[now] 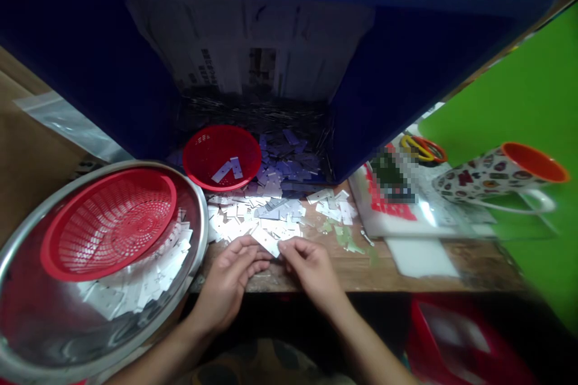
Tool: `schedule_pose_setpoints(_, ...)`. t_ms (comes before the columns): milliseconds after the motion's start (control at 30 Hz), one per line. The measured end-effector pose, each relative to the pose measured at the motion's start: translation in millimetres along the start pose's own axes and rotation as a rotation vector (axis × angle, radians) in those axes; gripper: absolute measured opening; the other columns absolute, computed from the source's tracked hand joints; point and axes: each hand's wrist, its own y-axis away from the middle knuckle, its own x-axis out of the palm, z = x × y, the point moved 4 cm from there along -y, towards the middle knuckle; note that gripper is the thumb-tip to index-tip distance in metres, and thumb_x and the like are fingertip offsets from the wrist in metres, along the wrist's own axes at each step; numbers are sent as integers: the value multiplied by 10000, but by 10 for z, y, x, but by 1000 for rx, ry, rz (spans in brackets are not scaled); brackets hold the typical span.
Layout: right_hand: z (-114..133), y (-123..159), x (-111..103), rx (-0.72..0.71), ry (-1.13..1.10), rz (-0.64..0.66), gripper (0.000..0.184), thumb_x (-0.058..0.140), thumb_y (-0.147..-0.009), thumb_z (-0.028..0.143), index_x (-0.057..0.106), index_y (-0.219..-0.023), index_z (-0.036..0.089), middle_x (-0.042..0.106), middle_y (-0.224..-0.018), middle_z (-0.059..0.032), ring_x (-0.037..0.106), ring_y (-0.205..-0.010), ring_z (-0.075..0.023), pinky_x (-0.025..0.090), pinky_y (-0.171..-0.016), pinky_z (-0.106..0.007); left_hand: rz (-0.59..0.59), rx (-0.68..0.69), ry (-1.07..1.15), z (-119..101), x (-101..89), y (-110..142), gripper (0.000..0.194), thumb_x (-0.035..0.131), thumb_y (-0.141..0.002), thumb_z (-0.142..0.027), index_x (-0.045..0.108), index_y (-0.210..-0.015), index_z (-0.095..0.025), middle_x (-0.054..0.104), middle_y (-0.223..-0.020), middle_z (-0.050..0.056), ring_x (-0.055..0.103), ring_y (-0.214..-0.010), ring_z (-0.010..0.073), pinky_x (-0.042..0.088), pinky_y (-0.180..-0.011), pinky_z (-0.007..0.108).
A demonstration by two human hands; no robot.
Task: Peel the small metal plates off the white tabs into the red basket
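Between my two hands, near the table's front edge, is a small flat metal plate (pixel 265 242) with tiny holes. My left hand (pixel 237 264) grips its left end between thumb and fingers. On the other end, my right hand (pixel 302 255) pinches the right corner. Just beyond my fingers lies a loose pile of similar metal plates (pixel 239 212), spreading back into a blue bin (pixel 379 72) tipped on its side. A shallow red dish (pixel 198 159) with a couple of plates in it rests at the bin's mouth.
At left, a wide steel bowl (pixel 203 216) holds many plates and a red plastic basket (pixel 108 222). On the right are a patterned mug (pixel 478 175) with an orange inside, scissors (pixel 422 149) and a white board (pixel 388 227). A green wall (pixel 533 108) stands beyond.
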Motion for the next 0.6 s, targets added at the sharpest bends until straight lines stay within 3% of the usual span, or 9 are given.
schedule_pose_setpoints(100,-45,-8,18,174,-171,58,410,645,-785,502,587,-578,152,462,-459,49,343,-432,-68,243,-439,-203,2,21,-48,-10,-16,-1,80,648,-838,-208,629,-893,-153,714,-833,63,651,-797,159,498,-770,280)
schedule_pose_setpoints(267,-21,15,37,190,-209,56,420,673,-745,529,603,-579,150,482,-464,43,365,-451,-72,238,-456,-205,-8,18,-59,-14,-29,-5,100,685,-805,-220,631,-855,-152,698,-785,47,634,-731,140,493,-732,258)
schedule_pose_setpoints(467,27,-16,37,168,-172,78,413,655,-763,520,601,-573,158,476,-464,46,362,-446,-74,259,-447,-205,-48,34,-22,-8,-53,-50,100,708,-774,-211,642,-814,-148,684,-757,39,629,-720,146,506,-707,261)
schedule_pose_setpoints(600,312,-42,240,-4,-148,76,301,600,-831,415,660,-666,171,586,-616,12,511,-563,-108,404,-539,-219,-80,49,22,35,-83,-83,125,725,-738,-213,676,-844,-167,677,-752,24,630,-742,173,518,-661,262)
